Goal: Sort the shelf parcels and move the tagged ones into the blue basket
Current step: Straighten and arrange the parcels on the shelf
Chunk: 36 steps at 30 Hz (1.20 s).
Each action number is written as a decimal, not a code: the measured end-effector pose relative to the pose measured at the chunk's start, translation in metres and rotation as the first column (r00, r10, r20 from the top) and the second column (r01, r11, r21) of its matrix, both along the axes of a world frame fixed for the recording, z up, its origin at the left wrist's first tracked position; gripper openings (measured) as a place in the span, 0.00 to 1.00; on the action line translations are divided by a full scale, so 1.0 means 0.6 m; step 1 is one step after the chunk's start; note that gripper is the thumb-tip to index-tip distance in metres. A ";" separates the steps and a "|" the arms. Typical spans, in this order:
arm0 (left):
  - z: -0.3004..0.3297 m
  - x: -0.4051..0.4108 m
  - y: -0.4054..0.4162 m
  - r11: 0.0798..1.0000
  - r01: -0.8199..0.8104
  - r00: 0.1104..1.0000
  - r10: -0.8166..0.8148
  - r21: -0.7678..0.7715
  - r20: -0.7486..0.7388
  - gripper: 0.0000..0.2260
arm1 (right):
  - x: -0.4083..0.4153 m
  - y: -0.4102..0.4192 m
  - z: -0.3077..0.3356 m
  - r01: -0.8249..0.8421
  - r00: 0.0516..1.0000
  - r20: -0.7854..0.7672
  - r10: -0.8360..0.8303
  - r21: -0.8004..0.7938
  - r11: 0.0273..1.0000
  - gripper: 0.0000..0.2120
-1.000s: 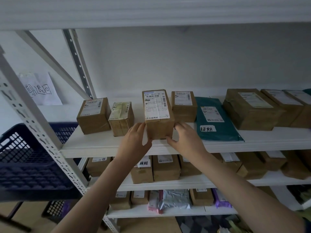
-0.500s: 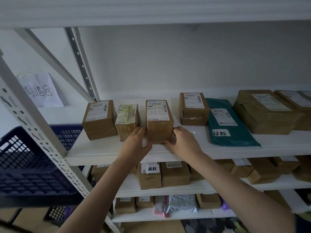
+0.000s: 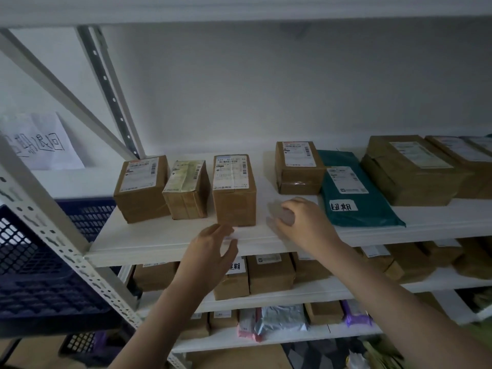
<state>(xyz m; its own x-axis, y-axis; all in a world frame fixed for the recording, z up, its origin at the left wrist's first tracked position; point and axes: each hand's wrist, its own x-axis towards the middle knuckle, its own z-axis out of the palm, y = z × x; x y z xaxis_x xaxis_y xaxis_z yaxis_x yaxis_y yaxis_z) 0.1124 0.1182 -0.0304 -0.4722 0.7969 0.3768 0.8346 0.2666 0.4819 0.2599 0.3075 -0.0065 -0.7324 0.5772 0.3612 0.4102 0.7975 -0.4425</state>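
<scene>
Both hands are empty: the left hand point(image 3: 210, 251) has its fingers loosely spread just before the brown box point(image 3: 234, 190), the right hand point(image 3: 303, 222) has blurred, curled fingers over the shelf point(image 3: 165, 241).

Parcel storeroom, metal rack shelves point(image 3: 170, 243), labelled boxes point(image 3: 234, 190), blue basket point(image 3: 32, 275)

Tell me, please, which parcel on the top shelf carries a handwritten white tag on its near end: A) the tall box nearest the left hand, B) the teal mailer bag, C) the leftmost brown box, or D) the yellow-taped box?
B: the teal mailer bag shows a handwritten white tag; the brown boxes bear only printed labels.
</scene>
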 end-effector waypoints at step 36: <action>0.032 -0.011 0.381 0.984 0.004 0.993 0.017 -0.177 0.116 0.31 | 0.012 0.282 0.000 0.010 0.991 0.137 -0.005 -0.038 0.999 0.15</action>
